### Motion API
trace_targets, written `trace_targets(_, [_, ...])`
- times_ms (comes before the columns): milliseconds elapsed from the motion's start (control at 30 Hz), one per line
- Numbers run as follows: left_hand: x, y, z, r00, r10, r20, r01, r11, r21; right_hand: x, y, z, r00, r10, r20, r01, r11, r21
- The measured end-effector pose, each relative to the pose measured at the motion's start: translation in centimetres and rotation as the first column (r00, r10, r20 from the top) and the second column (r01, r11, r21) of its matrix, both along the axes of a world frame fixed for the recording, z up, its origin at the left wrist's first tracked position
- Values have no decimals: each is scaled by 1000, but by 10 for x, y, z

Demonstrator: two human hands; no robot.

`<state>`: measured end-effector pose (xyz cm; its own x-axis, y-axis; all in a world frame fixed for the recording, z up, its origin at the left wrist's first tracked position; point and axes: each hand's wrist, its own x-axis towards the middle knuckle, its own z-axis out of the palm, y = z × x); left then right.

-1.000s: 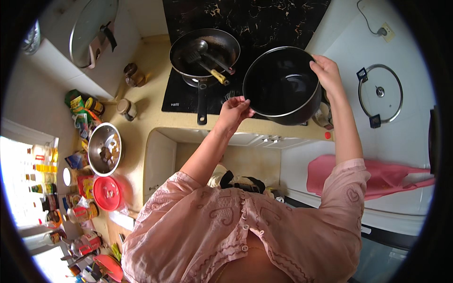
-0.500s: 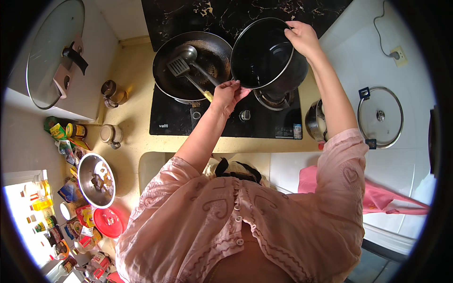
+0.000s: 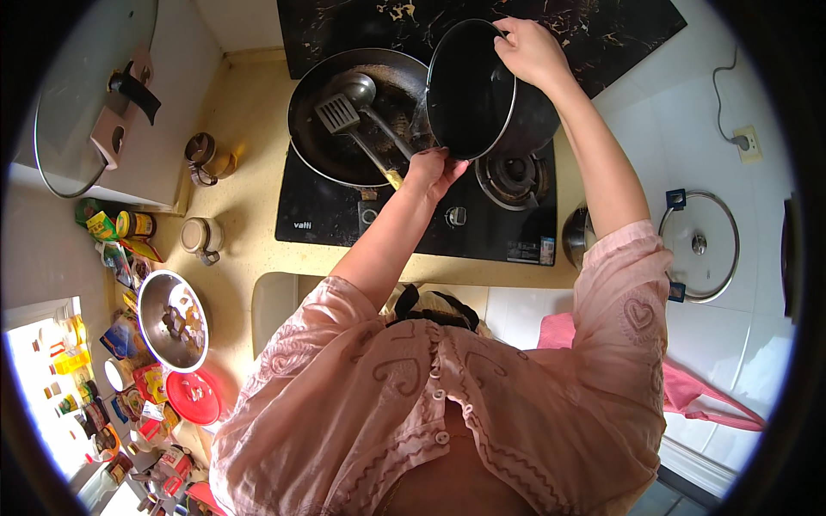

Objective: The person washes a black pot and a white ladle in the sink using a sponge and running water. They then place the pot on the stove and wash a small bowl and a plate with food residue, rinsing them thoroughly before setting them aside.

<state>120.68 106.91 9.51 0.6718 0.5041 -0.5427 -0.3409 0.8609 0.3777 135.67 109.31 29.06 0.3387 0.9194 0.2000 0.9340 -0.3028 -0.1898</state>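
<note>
A deep black pot (image 3: 469, 95) is tilted on its side above the cooktop, its mouth turned left toward the wok. My right hand (image 3: 532, 53) grips its far rim, while my left hand (image 3: 434, 175) holds the near edge. Under the pot's left rim sits a dark wok (image 3: 311, 144) on the left burner. Inside the wok lie a slotted spatula (image 3: 338, 113) with a yellow handle end and a ladle (image 3: 354, 86). Whether any liquid runs from the pot is hard to make out. The right burner (image 3: 516, 179) shows below the pot.
Left on the counter are a steel bowl (image 3: 205, 348) with brown pieces, a red lid or plate (image 3: 191, 397), two jars (image 3: 202, 236) and seasoning packets. A metal pot (image 3: 576, 236) stands right of the black cooktop (image 3: 413, 228). Glass lids (image 3: 699, 245) hang at both sides.
Both hands have tipped the pot further and shifted it slightly, so its opening looks narrower. More of the right burner has come into sight. The view has shifted a little.
</note>
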Motion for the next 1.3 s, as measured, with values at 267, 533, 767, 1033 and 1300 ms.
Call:
trace_targets(267, [0, 3, 16, 999, -25, -46, 24, 1000, -17, -28, 16, -2, 993, 61, 102, -62, 998, 10])
trace_targets(533, [1, 5, 5, 993, -115, 10, 116, 989, -97, -72, 21, -9, 953, 135, 270, -137, 990, -12])
trace_targets(767, [2, 8, 3, 977, -199, 82, 206, 975, -85, -124, 22, -12, 867, 330, 374, -322, 943, -85])
trace_targets(1033, [5, 6, 0, 961, -187, 202, 202, 978, -56, -155, 14, -31, 736, 488, 468, -557, 831, 10])
trace_targets(1300, [-1, 3, -10, 991, -97, 88, 104, 991, -88, -137, 4, -9, 832, 421, 362, -440, 898, -35])
